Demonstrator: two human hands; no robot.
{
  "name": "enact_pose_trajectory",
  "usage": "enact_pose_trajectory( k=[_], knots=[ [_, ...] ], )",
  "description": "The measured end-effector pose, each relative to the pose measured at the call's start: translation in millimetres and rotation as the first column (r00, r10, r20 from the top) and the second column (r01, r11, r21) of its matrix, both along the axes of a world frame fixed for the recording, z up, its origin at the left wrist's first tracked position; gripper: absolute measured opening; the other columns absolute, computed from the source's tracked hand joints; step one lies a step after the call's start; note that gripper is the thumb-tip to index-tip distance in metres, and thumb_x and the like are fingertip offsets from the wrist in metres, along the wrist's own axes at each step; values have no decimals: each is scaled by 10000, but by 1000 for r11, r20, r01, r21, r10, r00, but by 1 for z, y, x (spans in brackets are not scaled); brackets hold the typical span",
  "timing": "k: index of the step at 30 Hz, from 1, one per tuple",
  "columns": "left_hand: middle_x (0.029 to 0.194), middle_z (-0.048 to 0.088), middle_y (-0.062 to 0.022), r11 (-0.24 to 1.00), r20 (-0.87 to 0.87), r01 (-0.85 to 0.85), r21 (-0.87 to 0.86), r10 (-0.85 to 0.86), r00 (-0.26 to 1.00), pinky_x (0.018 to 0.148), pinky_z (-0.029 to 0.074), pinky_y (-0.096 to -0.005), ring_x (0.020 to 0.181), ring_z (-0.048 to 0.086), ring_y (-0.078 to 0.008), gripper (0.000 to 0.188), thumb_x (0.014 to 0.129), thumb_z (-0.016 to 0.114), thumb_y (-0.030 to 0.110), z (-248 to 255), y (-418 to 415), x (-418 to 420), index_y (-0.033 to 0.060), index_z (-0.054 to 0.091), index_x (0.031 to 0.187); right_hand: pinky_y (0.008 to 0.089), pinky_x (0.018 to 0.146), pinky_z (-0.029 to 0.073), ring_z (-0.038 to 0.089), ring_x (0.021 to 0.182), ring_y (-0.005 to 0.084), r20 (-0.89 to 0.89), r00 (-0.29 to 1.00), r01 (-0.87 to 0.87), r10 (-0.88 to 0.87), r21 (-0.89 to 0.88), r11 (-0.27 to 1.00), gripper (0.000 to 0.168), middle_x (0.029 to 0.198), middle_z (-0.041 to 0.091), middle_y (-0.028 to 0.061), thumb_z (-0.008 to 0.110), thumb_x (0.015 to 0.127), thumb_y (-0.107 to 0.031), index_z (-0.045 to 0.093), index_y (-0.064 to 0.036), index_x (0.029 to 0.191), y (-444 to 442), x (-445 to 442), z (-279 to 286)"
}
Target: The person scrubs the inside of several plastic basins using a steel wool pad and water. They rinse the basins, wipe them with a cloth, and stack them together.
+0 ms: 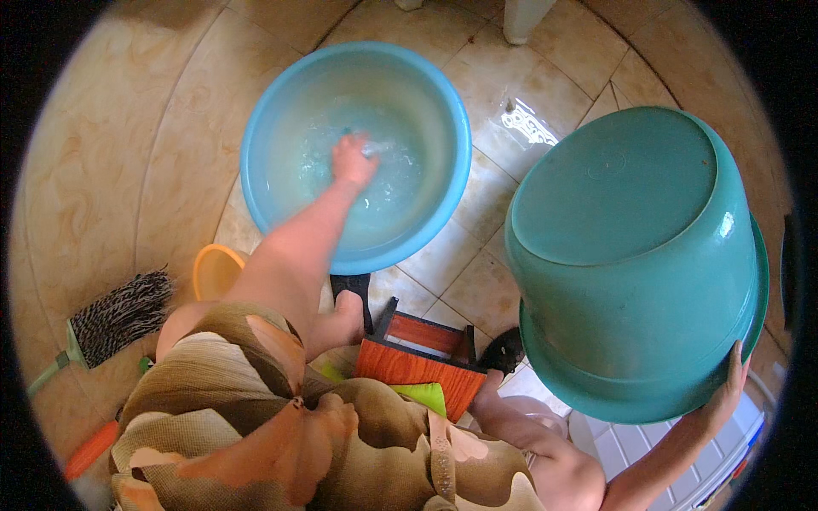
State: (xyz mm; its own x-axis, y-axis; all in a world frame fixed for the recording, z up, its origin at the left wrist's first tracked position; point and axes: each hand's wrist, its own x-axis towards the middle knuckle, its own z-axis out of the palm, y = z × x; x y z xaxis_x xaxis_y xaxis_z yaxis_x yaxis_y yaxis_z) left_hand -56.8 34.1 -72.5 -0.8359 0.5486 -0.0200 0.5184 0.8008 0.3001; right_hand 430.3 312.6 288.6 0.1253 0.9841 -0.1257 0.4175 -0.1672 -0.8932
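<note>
A light blue plastic basin (468,153) with water in it stands on the tiled floor. Inside it is my left hand (354,160), at the water, which is rippled around the fingers. The fingertips are blurred, and whether they hold something cannot be told. On the right, a large green plastic tub (613,191) is tilted with its underside towards me. My right hand (728,383) grips its rim at the lower right; part of the fingers is hidden behind the rim.
Before me is a low wooden stool (422,370) with a bright green cloth (425,396) by it. To the left are an orange plastic container (214,271) and a mop head (118,316). A white furniture leg (524,19) stands at the top; a white ribbed plastic item (652,447) lies lower right.
</note>
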Motion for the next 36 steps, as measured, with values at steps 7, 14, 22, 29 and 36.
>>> enact_pose_trajectory(
  k=[7, 14, 22, 29, 36],
  knots=[
    [1108, 578, -192, 967, 485, -205, -150, 252, 837, 892, 412, -394, 1028, 544, -330, 406, 759, 614, 320, 29, 38, 4, 129, 593, 1117, 311, 927, 351, 494, 1043, 191, -3, 1000, -16, 16, 4, 1000, 467, 1144, 537, 95, 583, 853, -280, 474, -20, 1226, -3, -1, 0],
    [1064, 597, -166, 996, -230, -54, 72, 69, 971, 837, 429, -421, 1018, 535, -356, 366, 818, 547, 358, 0, -9, -19, 91, 610, 1061, 300, 835, 420, 539, 934, 174, -76, 997, 34, -35, -10, 999, 369, 1031, 570, 77, 573, 861, -257, 519, -42, 1156, -6, -11, -1],
    [1065, 582, -187, 915, 409, -373, -155, 403, 819, 876, 432, -409, 987, 543, -358, 380, 817, 547, 356, 38, 7, -19, 30, 614, 1001, 311, 854, 419, 533, 968, 177, -86, 996, -37, 35, -23, 999, 379, 1064, 571, 84, 559, 873, -258, 511, -36, 1175, -6, -2, -13],
    [1061, 581, -208, 998, 49, 66, 12, -67, 997, 897, 413, -408, 1010, 545, -346, 428, 826, 541, 360, 27, -10, -2, 16, 554, 1080, 320, 893, 391, 521, 997, 190, -106, 994, -34, 27, -60, 998, 435, 1111, 555, 87, 580, 863, -242, 458, -37, 1228, -8, -3, -7],
    [1157, 545, -198, 914, 420, -336, -227, 403, 813, 910, 398, -423, 1051, 529, -347, 460, 809, 561, 347, 8, -23, -36, 105, 488, 1194, 317, 882, 413, 517, 1015, 184, -79, 992, -96, 96, 12, 995, 455, 1133, 539, 92, 552, 879, -247, 425, -64, 1276, -8, -11, 14]
  ],
)
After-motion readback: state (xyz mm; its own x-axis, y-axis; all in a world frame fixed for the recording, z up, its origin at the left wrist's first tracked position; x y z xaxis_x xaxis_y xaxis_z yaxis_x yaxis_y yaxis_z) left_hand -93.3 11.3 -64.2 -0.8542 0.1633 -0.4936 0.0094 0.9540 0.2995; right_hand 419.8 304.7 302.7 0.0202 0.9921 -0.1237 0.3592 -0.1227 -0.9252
